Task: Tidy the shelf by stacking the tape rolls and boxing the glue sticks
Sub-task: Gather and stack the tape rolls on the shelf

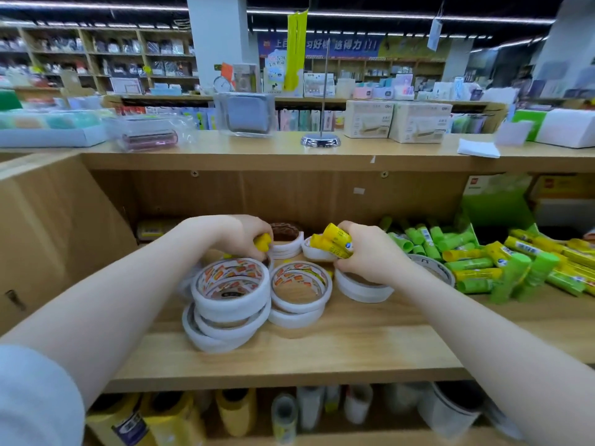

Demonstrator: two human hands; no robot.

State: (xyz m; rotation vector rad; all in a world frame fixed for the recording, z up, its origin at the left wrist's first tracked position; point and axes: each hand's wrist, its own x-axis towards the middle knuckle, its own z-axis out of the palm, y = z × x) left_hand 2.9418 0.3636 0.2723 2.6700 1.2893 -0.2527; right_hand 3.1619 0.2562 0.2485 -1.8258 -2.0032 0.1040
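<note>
A bundle of yellow glue sticks (335, 244) is held in the closed grip of the right hand (367, 252), with at least three tubes clamped together and their caps projecting past the fingers. A single yellow glue stick (263, 242) is enclosed by the closed grip of the left hand (240, 235); only its end is visible.

Both grips are positioned directly above the tape rolls (231, 284), which lie in loose, partly leaning piles on the shelf (322, 349). The green box (495, 207) stands well to the right of the right grip, beyond the heap of loose green and yellow glue sticks (502, 262).

Probable faults:
- A tube may be squeezed out of the multi-stick bundle, since round tubes slide against one another.
- The leaning front pile of rolls may be toppled if it is brushed by a forearm.
- Loose sticks may be rolled off the shelf edge when the heap is crossed.
</note>
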